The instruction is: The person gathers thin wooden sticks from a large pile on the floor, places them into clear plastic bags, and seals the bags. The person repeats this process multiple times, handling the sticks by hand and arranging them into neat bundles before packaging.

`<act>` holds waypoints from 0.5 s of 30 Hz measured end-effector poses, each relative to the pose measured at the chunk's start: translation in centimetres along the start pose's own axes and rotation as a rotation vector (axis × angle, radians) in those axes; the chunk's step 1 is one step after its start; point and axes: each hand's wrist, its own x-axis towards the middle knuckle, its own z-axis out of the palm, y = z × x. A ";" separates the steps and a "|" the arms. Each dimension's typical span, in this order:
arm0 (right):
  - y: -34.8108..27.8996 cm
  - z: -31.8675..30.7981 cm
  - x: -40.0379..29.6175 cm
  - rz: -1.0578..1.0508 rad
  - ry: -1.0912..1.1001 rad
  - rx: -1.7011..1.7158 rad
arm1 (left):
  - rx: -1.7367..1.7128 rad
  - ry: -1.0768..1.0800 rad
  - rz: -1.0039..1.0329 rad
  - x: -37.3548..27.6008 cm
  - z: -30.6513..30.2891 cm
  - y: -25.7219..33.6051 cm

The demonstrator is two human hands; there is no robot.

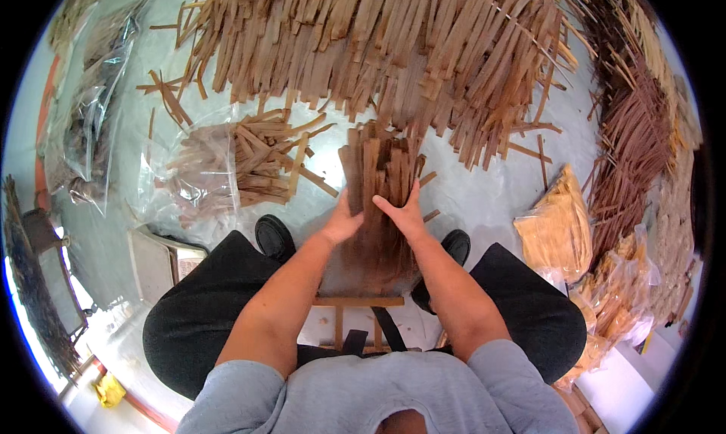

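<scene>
Between my knees stands a bundle of flat brown strips (371,167), perhaps bark or dried leaf, with its far ends loose and uneven. My left hand (344,221) presses against the bundle's left side. On the other side my right hand (401,212) grips it, thumb laid across the top and fingers along the right edge. The bundle's near end is blurred and runs down toward a wooden bar (358,302) in front of me. Just beyond, a wide layered spread of similar strips (374,48) covers the floor.
Left of the bundle, a clear plastic bag (198,167) spills loose strips (264,156). Farther left lies another plastic-wrapped bundle (99,105). To the right are a pale tan bundle (558,229), a reddish-brown strip pile (632,144) and bagged tan material (615,292). A beige container (152,262) sits beside my left knee.
</scene>
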 end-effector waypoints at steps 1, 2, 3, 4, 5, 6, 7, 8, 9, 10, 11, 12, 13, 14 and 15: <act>-1.8 0.0 -0.4 0.001 -0.050 0.041 | 0.022 0.017 0.024 0.1 0.8 -0.4; -3.7 -0.3 -1.0 0.004 -0.101 0.081 | 0.044 0.034 0.047 0.6 1.6 -1.2; -5.2 -0.9 -1.6 0.012 -0.138 0.117 | 0.062 0.035 0.072 1.0 2.9 -2.0; -5.4 -1.1 -1.4 0.016 -0.141 0.089 | 0.081 0.080 0.096 1.2 3.9 -2.1; -4.8 -1.4 -1.2 -0.028 -0.133 -0.011 | 0.096 0.045 0.072 1.1 4.6 -2.3; -4.3 -1.6 -0.7 -0.075 -0.122 -0.110 | 0.114 0.010 0.052 0.8 5.0 -1.2; -3.9 -1.9 -0.4 -0.123 -0.112 -0.208 | 0.132 -0.024 0.031 0.6 5.4 -0.5; -3.7 -2.3 0.0 -0.139 -0.101 -0.229 | 0.166 -0.017 0.128 0.5 6.1 -0.8; -4.4 -2.4 0.0 -0.154 -0.095 -0.248 | 0.217 0.001 0.091 0.6 6.5 -0.9; -4.8 -2.4 0.1 -0.170 -0.090 -0.268 | 0.268 0.018 0.054 0.7 6.9 -0.8; -4.8 -2.5 0.2 -0.135 -0.044 -0.263 | 0.318 0.035 0.017 0.8 7.4 -0.8; -5.1 -2.6 0.5 -0.103 0.006 -0.258 | 0.269 0.044 -0.031 0.9 7.6 0.3; -5.3 -2.8 0.7 -0.072 0.056 -0.254 | 0.308 0.048 -0.047 1.0 7.9 1.0; -5.0 -3.0 0.7 -0.107 0.081 -0.179 | 0.345 0.051 -0.064 1.1 8.2 1.5; -4.9 -3.1 0.6 -0.134 0.075 -0.162 | 0.381 0.056 -0.086 1.1 8.4 1.8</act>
